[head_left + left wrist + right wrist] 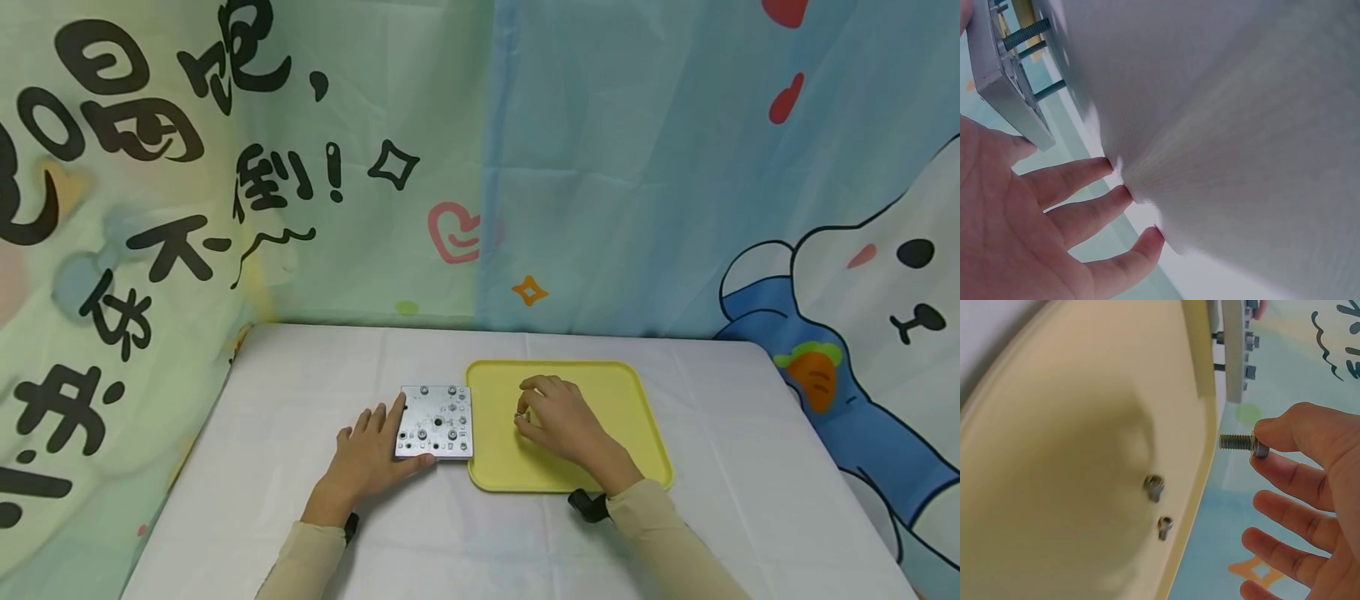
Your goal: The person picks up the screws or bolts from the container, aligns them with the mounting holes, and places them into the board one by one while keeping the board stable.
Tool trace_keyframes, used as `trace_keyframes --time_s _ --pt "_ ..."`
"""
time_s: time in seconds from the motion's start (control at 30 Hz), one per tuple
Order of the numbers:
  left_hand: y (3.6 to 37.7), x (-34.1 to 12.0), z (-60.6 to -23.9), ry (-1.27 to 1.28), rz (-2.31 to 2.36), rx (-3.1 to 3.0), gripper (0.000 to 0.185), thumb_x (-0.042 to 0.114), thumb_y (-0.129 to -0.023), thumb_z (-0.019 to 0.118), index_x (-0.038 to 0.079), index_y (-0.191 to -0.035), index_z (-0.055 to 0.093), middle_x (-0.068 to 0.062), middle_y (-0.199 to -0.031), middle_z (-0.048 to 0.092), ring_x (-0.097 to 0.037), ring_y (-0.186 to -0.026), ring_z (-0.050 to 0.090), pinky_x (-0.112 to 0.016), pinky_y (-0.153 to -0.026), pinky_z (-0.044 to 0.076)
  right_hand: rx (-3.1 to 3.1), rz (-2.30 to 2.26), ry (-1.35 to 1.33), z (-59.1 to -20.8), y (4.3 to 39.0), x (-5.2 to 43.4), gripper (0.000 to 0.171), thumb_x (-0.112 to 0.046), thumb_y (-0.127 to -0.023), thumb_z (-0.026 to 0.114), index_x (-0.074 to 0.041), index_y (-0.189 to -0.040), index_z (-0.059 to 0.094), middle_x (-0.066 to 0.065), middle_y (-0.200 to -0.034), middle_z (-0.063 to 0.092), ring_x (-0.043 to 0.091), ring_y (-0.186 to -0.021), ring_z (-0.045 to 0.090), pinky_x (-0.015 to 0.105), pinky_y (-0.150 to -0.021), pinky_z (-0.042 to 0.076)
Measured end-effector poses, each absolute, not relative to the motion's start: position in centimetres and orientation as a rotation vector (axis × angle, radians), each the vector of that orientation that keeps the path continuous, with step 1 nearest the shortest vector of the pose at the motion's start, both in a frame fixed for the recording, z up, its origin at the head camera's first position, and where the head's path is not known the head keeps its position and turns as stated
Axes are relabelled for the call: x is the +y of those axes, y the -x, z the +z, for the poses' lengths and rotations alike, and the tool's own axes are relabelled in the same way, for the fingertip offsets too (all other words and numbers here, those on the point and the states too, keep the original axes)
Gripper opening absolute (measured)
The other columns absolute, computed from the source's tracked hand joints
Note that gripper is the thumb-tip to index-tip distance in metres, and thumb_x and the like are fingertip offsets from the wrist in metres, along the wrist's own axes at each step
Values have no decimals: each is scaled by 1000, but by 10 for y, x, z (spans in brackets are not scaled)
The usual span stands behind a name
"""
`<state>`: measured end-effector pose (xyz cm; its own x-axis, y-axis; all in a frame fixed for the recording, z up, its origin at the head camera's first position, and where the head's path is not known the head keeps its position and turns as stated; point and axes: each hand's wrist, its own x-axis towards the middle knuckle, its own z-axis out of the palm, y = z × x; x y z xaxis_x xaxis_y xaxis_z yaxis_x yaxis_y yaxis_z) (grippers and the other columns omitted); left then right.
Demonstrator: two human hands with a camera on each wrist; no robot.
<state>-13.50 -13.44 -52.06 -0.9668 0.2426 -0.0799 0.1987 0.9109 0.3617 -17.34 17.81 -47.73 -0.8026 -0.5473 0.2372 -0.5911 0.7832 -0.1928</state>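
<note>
A silvery metal plate (434,422), studded with bolt heads and holes, lies at the tray's left edge. Bolt shanks stick out beneath it in the left wrist view. My left hand (370,457) rests beside it with fingers spread, index finger along the left edge and thumb at the near edge; the other fingertips touch the cloth. Over the yellow tray (487,467), my right hand (561,419) pinches a bolt (1236,442) by its head between thumb and index finger, the threaded shank pointing away. Two bolts lie in the tray, one larger (1154,487), one smaller (1165,527).
White cloth (720,467) covers the table, wrinkled near the left fingertips. A printed curtain (600,167) hangs behind the table's far edge. The tray has a low raised rim. Black straps (588,506) circle the wrists.
</note>
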Motion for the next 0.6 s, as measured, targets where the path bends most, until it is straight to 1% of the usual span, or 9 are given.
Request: trace_keyframes --time_s 0.6 --pt "135 -134 -521 -341 547 2959 107 77 -82 59 14 -161 22 -25 -150 42 -44 -137 38 -66 -99 35 -2821 433 -950 -465 180 141 11 -20 -89 75 -15 -85 67 10 -122 62 34 -117 56 56 -96 43"
